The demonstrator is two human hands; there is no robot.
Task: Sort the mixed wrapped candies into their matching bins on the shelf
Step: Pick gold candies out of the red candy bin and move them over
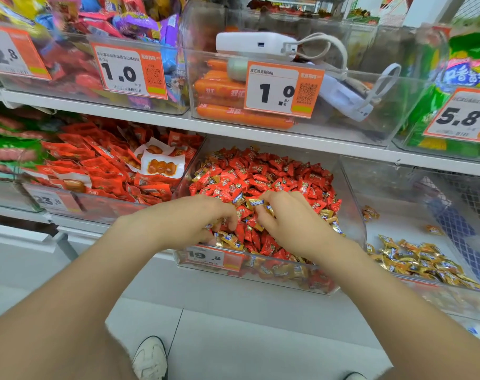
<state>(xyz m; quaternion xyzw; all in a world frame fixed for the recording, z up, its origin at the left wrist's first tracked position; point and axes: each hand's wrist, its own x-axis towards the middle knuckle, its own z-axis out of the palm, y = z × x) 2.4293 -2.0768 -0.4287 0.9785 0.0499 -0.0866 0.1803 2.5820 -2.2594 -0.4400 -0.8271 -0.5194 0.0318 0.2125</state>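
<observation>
A clear bin (351,204) on the lower shelf holds a heap of red wrapped candies (277,171) mixed with gold wrapped ones (228,239). Both my hands are inside it near the front. My left hand (195,218) lies palm down with its fingers curled into the pile; what they hold is hidden. My right hand (285,218) pinches a gold candy (256,202) between thumb and fingers, just above the heap. The bin to the right (384,187) contains a loose pile of gold candies (417,261) along its front.
A bin of red snack packets (102,160) stands to the left. The shelf above carries bins with orange sausages (222,89), a white power bank (255,45) with cable, and green packets (458,78). Orange price tags (282,89) hang on the bin fronts. Grey floor and a shoe (151,357) lie below.
</observation>
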